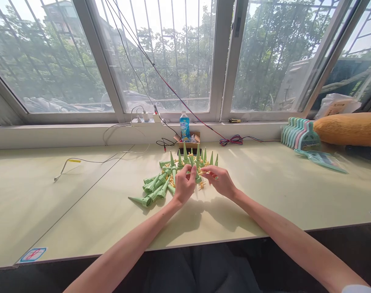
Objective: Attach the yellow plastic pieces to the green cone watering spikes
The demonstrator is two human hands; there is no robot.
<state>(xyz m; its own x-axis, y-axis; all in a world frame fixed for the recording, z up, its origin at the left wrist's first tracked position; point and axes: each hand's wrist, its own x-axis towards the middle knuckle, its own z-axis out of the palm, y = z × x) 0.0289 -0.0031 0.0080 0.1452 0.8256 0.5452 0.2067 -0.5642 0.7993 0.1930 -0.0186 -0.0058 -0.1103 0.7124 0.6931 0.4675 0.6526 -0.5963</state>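
Both hands are dead centre over the pale yellow-green laminate tabletop [264, 195], which is smooth w/ a slight sheen.

Left hand [185, 186] is curled nearly closed, thumb and fingers wrapped round a green tapered plastic cone spike [192, 176]. Only a sliver of it pokes out past the fingertips. Right hand [222, 182] sits just beside it at 3 o'clock, fingertips pinched tight on what looks like a tiny yellow plastic bit [204, 172]. It's too small to make out the shape tbh.

The rest of the parts are all around the hands:
- Pile of matching green cone spikes [154, 189] at approx 9 o'clock from the left hand. They're pointy w/ ribbed collars, lying flat and touching each other.
- Upright green spikes [185, 156] at 12 o'clock, standing on their wide ends, tips up.
- Loose yellow bits [172, 180] scattered in between.

Further back at 12 o'clock there's a small brown cardboard box [188, 142] w/ a clear plastic bottle with a blue label [184, 126] at it. Can't tell if the bottle is in the box or behind it.

Other stuff on the table:
- Red and black wires [231, 140], bundled at 1 o'clock by the sill.
- Thin white cable with a yellow tag [72, 160], trailing at 10 o'clock, well apart from the pile.
- Row of pastel teal and pink flat plastic pieces [295, 132], way out at 2 o'clock, standing on edge.
- Fuzzy orange cushion [347, 129], rounded, just beside that row.
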